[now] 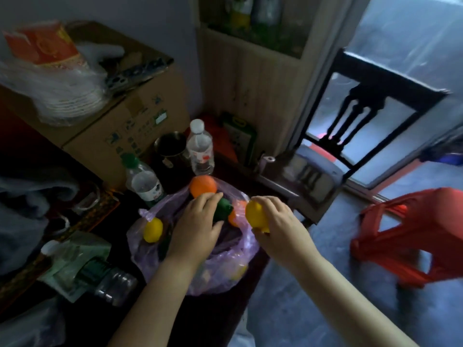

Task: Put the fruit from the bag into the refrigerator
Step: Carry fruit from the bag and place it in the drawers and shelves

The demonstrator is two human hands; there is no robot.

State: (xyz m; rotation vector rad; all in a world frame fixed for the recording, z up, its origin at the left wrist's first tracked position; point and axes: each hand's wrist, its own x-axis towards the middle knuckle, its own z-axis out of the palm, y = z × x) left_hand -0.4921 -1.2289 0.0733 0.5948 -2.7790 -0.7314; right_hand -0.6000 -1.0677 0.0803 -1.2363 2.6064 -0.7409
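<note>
At lower centre of the frame, over the opened purple bag (142, 256), a yellow lemon (256, 216) is gripped by the right hand (279, 222) and a green fruit (221, 212) by the left hand (196, 222), seemingly so both can be lifted out together.

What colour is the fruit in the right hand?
Yellow; the fruit in the right hand shows best in the head view.

Dark table (208, 316), purple bag (147, 256), cardboard box (125, 116), water bottle (200, 146)

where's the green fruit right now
Head view, centre: the green fruit is at the mouth of the purple bag, gripped by the left hand, between the orange and the lemon in the right hand.
</note>
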